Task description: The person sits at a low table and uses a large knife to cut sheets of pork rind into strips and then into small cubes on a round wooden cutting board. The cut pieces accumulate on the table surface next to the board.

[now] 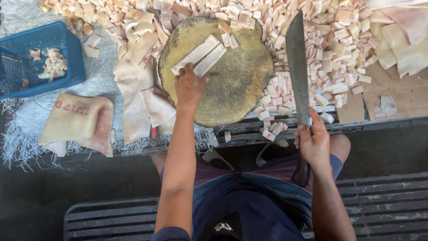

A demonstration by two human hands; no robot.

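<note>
Cluttered desk (392, 96); on round chopping block (232, 85), my left hand (189, 87) pins soft, slippery strips (200, 56); right hand (314, 140) fist-grips heavy cleaver (298, 67) beside it.

A low workbench of dark wooden slats (249, 129) carries a frayed white woven sheet (26, 116) and flat brown cardboard (397, 96). Below lies dull grey concrete floor (40, 196). A dark slatted bench (383, 201) runs along the bottom. Even daylight, soft shadows.
</note>
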